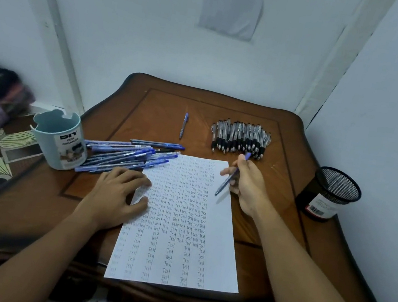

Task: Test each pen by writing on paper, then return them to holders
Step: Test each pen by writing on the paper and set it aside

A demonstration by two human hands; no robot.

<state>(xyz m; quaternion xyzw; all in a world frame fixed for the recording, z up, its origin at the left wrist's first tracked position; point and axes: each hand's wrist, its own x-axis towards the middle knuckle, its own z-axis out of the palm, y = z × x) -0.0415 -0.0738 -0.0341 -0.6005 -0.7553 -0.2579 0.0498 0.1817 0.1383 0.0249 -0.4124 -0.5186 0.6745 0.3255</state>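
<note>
Right hand grips a blue pen between thumb and fingers, tip pointing down-left over the right edge of the paper, cap end up near the pile of black-grip clear pens; whether the tip touches the sheet is hard to tell. Left hand lies flat on the paper's left edge, fingers relaxed and spread, grasping nothing, pressing the sheet down. Paper sits mid-table, filled with rows of "Test" in columns. Pile of blue pens lies on the wooden table between the teal DIY holder and the paper's top-left corner, a few tips overlapping the sheet. One single blue pen lies apart, further back. Black mesh holder stands at the table's right edge. Both holders look empty from here.
</note>
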